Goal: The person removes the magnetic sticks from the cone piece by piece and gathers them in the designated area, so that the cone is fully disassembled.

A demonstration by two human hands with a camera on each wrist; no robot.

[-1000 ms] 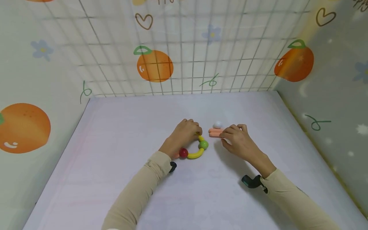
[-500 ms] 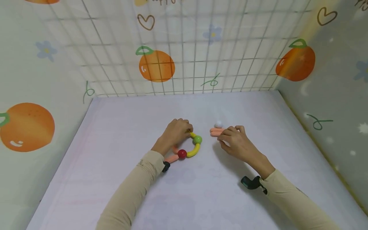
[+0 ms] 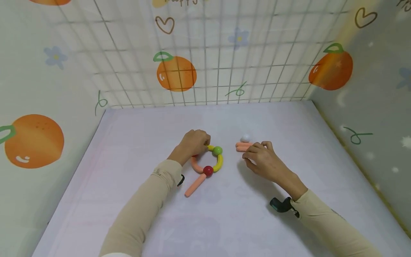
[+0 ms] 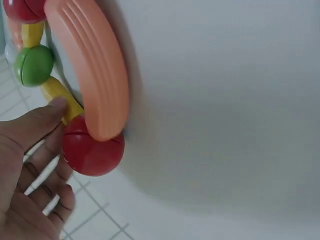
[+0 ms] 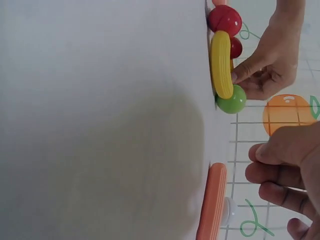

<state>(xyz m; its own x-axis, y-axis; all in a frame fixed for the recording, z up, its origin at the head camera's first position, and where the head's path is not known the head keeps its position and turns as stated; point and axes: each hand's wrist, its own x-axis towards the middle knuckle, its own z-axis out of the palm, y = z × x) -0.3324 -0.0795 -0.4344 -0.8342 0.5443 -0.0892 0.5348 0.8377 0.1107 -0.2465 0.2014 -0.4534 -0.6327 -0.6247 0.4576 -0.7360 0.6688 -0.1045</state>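
Observation:
A ring of magnetic-looking toy pieces lies on the table. It joins a green ball (image 3: 217, 151), a red ball (image 3: 208, 171), yellow curved rods (image 3: 219, 163) and an orange curved rod (image 3: 197, 167). From that red ball a straight orange rod (image 3: 195, 185) points toward the front. My left hand (image 3: 194, 141) pinches a yellow curved rod (image 4: 62, 97) at the ring's far side, beside a second red ball (image 4: 95, 152). My right hand (image 3: 263, 160) hovers with loosely bent fingers and nothing visible in them, close to a pair of orange rods (image 3: 243, 147).
A white ball (image 3: 245, 138) sits just behind the orange rods. The pale table (image 3: 144, 128) meets a grid-patterned, fruit-printed back wall (image 3: 205, 71), with walls rising on both sides.
My left hand has drawn the ring leftward and turned it, so the straight orange rod now swings out in front. My right hand has barely moved beside the loose orange rods.

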